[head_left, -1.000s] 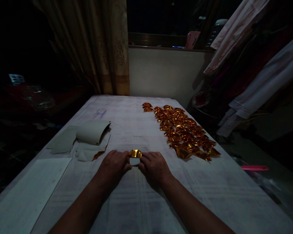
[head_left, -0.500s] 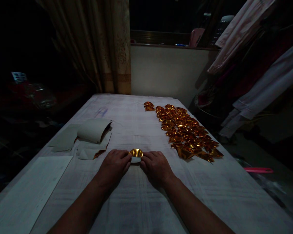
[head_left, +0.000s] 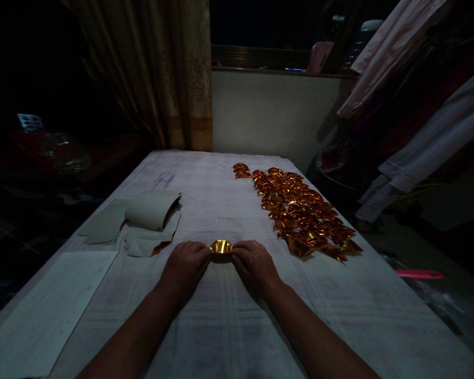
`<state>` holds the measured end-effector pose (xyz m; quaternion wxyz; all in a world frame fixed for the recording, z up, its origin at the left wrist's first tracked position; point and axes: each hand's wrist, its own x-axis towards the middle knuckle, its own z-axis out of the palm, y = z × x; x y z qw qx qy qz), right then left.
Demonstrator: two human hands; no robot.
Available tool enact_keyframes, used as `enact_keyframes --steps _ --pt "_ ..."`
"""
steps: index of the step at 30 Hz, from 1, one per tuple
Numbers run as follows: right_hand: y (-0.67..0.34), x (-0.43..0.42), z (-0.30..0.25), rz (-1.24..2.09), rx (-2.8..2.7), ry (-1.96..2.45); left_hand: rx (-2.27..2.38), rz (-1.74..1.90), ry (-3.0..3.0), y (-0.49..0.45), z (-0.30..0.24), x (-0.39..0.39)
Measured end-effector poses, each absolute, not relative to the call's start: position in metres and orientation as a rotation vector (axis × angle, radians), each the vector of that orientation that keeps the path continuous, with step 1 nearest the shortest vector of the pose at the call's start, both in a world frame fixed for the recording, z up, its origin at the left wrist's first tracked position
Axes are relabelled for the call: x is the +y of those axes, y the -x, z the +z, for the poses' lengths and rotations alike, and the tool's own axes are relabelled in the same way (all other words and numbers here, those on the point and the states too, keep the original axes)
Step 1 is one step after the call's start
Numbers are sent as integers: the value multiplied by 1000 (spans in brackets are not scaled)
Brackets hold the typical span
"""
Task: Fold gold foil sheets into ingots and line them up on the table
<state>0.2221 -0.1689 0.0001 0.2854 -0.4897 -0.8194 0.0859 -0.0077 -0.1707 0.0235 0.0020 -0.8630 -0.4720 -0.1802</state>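
Note:
Between my two hands is a small piece of gold foil paper (head_left: 221, 246), folded into a boat-like ingot shape with its shiny side up. My left hand (head_left: 187, 263) pinches its left end with the fingers closed together. The right end is gripped by my right hand (head_left: 253, 263), thumb and fingers pressed shut on it. To the right lies a pile of folded gold foil ingots (head_left: 296, 210), spread over the table. On the left rest several loose foil paper sheets (head_left: 152, 210), pale backs up and partly curled.
A white sheet (head_left: 43, 310) lies flat at the table's left. The table (head_left: 221, 326) wears a pale checked cloth. A curtain (head_left: 181, 79) hangs behind, clothes (head_left: 430, 142) hang at right, and a pink handle (head_left: 418, 274) is beyond the right edge.
The foil piece shows a wider gold face, and the pale part below it no longer shows. Both hands have moved very slightly apart and keep hold of its ends.

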Motion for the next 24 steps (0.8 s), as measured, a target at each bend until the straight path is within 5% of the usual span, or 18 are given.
enact_keyframes --steps 24 --pt "-195 -164 33 145 -2227 1975 -1905 -420 2414 -13 27 -161"
